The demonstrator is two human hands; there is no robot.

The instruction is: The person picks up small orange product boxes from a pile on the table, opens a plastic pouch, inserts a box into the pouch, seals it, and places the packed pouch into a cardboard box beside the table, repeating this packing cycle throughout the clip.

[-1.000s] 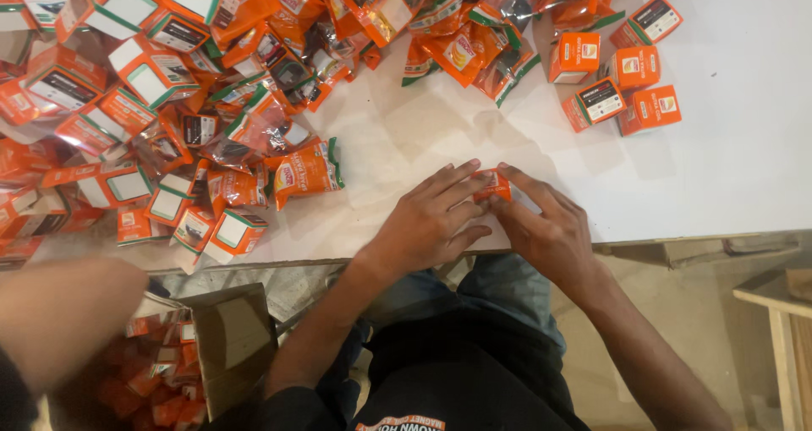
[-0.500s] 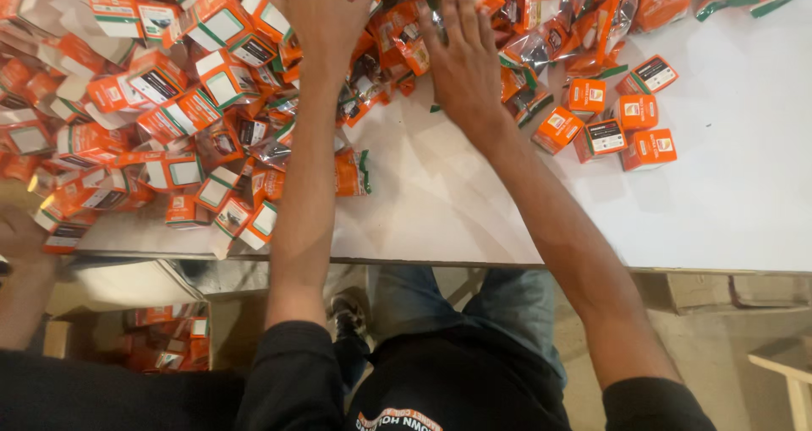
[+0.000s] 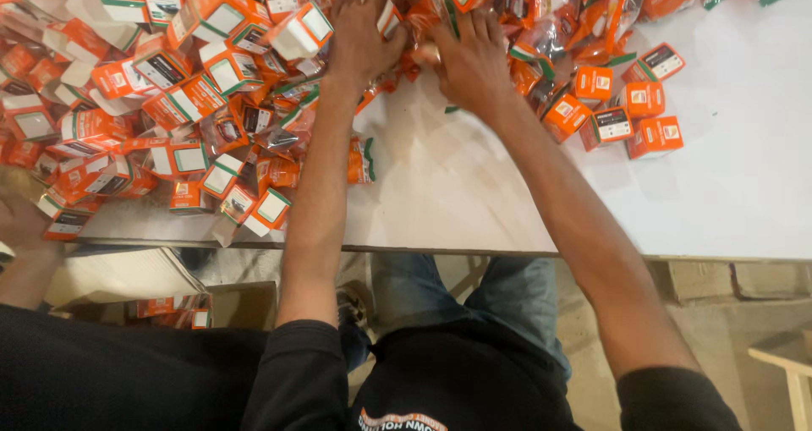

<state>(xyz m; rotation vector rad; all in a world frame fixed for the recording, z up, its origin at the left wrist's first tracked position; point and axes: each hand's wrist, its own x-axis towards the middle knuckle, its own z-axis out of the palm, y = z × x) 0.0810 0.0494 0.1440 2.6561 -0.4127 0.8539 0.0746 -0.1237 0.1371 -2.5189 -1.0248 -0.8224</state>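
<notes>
A: Left hand [image 3: 364, 38]: fingers spread, palm down, pressed into the heap of small orange boxes [image 3: 182, 101]. Fingertips are buried among the boxes and clear plastic packets [image 3: 541, 38]; whether they close on anything cannot be told.

B: Right hand [image 3: 474, 59]: fingers also apart, laid flat on the packets just beside the left. Tips hidden under a box near the top edge. No item is seen clamped.

A: Between the two hands, a small orange piece [image 3: 414, 63] shows, partly covered; its kind is hard to make out.

B: Outward: both forearms stretch across the white table [image 3: 727, 186]. One orange packet [image 3: 361, 160] lies alone beside the left forearm. A neat cluster of closed boxes [image 3: 630, 114] sits right of the right wrist, apart from the heap.

A: The heap runs off the top and left edges, so its extent is cut off. At far left, another person's hand [image 3: 21, 224] touches the heap's edge; only part shows.

B: Below the table edge, a carton [image 3: 173, 308] with more orange boxes, mostly hidden.
</notes>
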